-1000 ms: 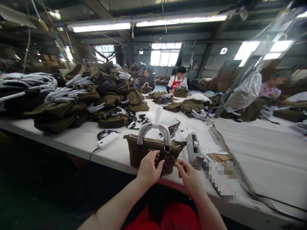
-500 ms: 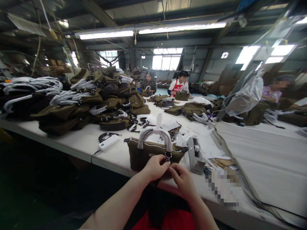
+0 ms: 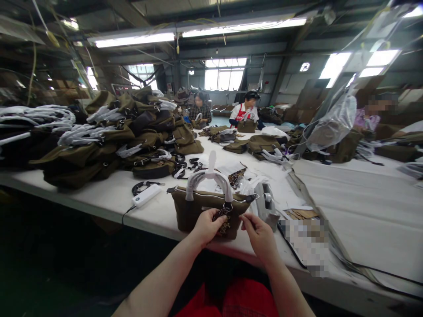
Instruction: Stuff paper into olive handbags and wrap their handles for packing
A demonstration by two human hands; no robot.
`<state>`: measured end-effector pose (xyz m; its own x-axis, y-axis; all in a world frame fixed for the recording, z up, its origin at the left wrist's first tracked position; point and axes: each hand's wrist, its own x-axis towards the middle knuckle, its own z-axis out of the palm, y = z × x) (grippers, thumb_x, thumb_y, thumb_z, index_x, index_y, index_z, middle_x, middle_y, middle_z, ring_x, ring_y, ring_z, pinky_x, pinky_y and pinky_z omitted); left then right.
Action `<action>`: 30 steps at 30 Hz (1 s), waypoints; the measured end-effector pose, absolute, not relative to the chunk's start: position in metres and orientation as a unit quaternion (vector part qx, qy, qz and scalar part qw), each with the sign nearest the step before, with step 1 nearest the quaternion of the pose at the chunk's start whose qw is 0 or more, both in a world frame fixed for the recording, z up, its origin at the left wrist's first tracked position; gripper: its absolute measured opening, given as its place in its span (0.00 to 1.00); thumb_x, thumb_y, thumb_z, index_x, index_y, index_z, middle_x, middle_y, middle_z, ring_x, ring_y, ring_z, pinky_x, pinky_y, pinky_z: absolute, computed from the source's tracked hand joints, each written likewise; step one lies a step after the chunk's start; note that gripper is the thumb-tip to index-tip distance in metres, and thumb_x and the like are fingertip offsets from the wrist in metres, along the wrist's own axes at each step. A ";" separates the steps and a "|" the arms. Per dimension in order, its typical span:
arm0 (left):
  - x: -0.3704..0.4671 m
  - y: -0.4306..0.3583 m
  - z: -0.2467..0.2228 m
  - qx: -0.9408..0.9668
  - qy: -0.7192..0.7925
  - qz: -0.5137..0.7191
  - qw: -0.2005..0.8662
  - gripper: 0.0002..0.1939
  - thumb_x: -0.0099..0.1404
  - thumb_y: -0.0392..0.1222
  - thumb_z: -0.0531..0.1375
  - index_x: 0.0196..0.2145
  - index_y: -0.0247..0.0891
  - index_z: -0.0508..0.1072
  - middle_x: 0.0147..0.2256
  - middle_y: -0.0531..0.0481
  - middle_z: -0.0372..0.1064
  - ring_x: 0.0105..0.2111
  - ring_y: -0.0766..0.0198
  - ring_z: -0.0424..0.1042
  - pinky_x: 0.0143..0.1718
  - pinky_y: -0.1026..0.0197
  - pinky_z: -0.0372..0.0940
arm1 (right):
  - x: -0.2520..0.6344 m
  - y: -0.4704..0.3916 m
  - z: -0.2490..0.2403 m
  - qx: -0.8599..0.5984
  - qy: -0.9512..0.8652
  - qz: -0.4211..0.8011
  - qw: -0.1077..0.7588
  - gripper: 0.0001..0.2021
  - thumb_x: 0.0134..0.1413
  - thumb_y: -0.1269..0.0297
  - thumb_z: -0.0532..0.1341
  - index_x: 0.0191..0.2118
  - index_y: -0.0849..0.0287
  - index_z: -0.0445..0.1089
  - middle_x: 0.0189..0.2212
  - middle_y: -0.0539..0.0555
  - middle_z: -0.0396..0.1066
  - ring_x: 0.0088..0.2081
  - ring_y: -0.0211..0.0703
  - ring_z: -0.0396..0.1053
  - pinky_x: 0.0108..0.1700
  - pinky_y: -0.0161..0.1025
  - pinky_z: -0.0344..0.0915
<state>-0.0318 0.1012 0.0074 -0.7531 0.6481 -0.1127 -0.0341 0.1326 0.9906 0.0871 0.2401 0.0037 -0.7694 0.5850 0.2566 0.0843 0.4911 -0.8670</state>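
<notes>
A dark olive handbag [image 3: 195, 211] stands upright on the white desk [image 3: 153, 216], at the near edge, directly in front of the person. Its long axis runs left to right, roughly parallel to that edge, with the right end slightly lower in the view. The broad front panel faces the person. The wrapped handles [image 3: 191, 188] arch upward, and a pale strip [image 3: 212, 160] stands above their crown. A charm [image 3: 225, 225] hangs at the front panel, below the ring at the base of the right-hand handle end.

Left hand [image 3: 204, 226]: forearm extended forward and inward from the lower left; back of the hand uppermost; fingers curled against the front panel. Thumb and fingers grip the charm.

Right hand [image 3: 261, 235]: forearm angled forward and inward from the lower right; wrist below the fingers; fingers bent. Thumb and index fingertips are close together, just beside the right part of the front panel. Whether anything is between them cannot be determined.

A grey holder [image 3: 270, 213] is located just right of the bag. To its left lie a white device [image 3: 146, 195] with a dark cable and a coiled dark strap [image 3: 139, 188]. Farther left is a heap of similar bags [image 3: 148, 141]. Across the desk, a co-worker in a red apron [image 3: 242, 112] sits behind another bag [image 3: 247, 127].
</notes>
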 end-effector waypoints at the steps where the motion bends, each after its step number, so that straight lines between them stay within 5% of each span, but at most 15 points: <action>1: -0.032 0.100 0.009 0.208 0.695 0.622 0.294 0.17 0.58 0.47 0.63 0.39 0.31 0.75 0.31 0.47 0.74 0.24 0.67 0.69 0.20 0.69 0.62 | 0.087 0.242 0.003 -0.210 -0.821 0.457 0.269 0.19 0.59 0.48 0.55 0.38 0.59 0.74 0.24 0.53 0.72 0.28 0.42 0.68 0.33 0.37 0.64; 7: -0.038 0.094 0.010 0.184 0.632 0.662 0.359 0.23 0.52 0.51 0.67 0.41 0.30 0.76 0.29 0.49 0.71 0.20 0.74 0.62 0.15 0.73 0.53 | 0.085 0.242 -0.007 -0.190 -0.821 0.467 0.268 0.17 0.57 0.51 0.58 0.38 0.58 0.76 0.35 0.56 0.77 0.38 0.49 0.73 0.41 0.40 0.67; 16: -0.049 0.090 0.010 0.107 0.555 0.704 0.431 0.20 0.49 0.42 0.68 0.39 0.30 0.75 0.24 0.52 0.66 0.17 0.76 0.57 0.14 0.72 0.43 | 0.091 0.238 -0.009 -0.173 -0.799 0.523 0.240 0.17 0.57 0.50 0.57 0.31 0.59 0.72 0.23 0.52 0.70 0.26 0.41 0.66 0.27 0.34 0.60; 30: -0.048 0.089 0.012 0.113 0.532 0.715 0.440 0.18 0.49 0.42 0.68 0.37 0.30 0.76 0.24 0.53 0.67 0.17 0.77 0.58 0.13 0.72 0.41 | 0.081 0.231 -0.022 -0.201 -0.793 0.521 0.243 0.19 0.57 0.48 0.56 0.33 0.60 0.73 0.21 0.50 0.67 0.24 0.40 0.63 0.27 0.35 0.59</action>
<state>-0.0476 0.0888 0.0120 -0.5878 0.7493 -0.3050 -0.5080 -0.0484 0.8600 0.0811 0.2306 -0.0225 -0.8005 0.5728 0.1762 0.0661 0.3767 -0.9240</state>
